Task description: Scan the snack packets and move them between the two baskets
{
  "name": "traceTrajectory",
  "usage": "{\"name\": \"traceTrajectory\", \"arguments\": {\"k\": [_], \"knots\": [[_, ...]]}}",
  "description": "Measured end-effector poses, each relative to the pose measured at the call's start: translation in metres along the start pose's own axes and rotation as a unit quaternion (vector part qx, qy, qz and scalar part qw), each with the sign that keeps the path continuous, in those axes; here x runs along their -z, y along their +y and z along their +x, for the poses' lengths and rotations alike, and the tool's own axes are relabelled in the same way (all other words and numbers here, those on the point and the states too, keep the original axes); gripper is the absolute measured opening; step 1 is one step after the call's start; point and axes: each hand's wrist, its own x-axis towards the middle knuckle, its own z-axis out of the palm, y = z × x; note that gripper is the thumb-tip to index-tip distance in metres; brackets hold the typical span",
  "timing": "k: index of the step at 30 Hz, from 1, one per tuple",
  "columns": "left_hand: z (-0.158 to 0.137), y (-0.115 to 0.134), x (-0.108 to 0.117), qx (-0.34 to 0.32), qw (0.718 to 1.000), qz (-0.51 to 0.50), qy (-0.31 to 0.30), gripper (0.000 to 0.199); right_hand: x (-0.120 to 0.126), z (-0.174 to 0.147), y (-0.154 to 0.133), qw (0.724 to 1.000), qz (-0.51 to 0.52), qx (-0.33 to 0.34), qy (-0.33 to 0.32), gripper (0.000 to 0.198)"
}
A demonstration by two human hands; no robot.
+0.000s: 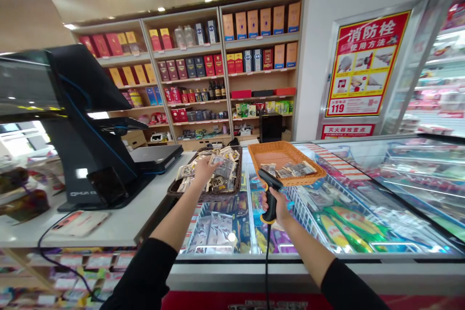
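Observation:
My left hand (205, 170) reaches over a dark brown wicker basket (238, 189) heaped with small clear snack packets (194, 167). Its fingers are closed on one snack packet (225, 166) at the basket's right part. A black and yellow barcode scanner (271, 201) is upright in my right hand (280, 206), with its head pointing up and to the left. From its handle a black cable hangs down. Just beyond the scanner lies an orange wicker basket (259, 151), with several dark packets (296, 169) along its near side.
Both baskets sit on a glass-topped chest freezer (363, 247) full of bagged goods. On the left counter (127, 225) stand a black checkout terminal (90, 131) and a phone (80, 223). Shelves (189, 48) of boxed bottles line the back wall.

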Motion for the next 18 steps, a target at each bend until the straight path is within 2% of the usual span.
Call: {"name": "traceTrajectory", "arguments": {"k": [4,7,9,12,16,18], "knots": [[0.016,-0.006,-0.050,-0.040,0.997,0.040,-0.056,0.030,0.007,0.003,-0.006,1.000,-0.009,0.003,0.011,0.043],[0.019,-0.016,-0.072,-0.040,0.993,0.066,-0.093,0.032,0.011,0.006,-0.007,1.000,-0.007,0.007,0.027,0.043],[0.016,-0.024,-0.079,-0.025,0.992,0.072,-0.098,0.029,0.011,0.009,-0.005,1.000,0.002,0.010,0.025,0.042],[0.011,-0.031,-0.082,0.013,0.996,0.073,-0.058,0.026,0.008,0.013,-0.001,1.000,0.017,0.007,0.009,0.041],[0.010,-0.034,-0.079,0.063,0.998,0.027,-0.003,0.051,0.003,0.013,0.004,0.999,0.032,-0.014,-0.008,0.042],[0.010,-0.035,-0.078,0.101,0.993,-0.058,-0.017,0.061,0.000,0.011,0.005,0.999,0.034,-0.024,-0.014,0.043]]}}
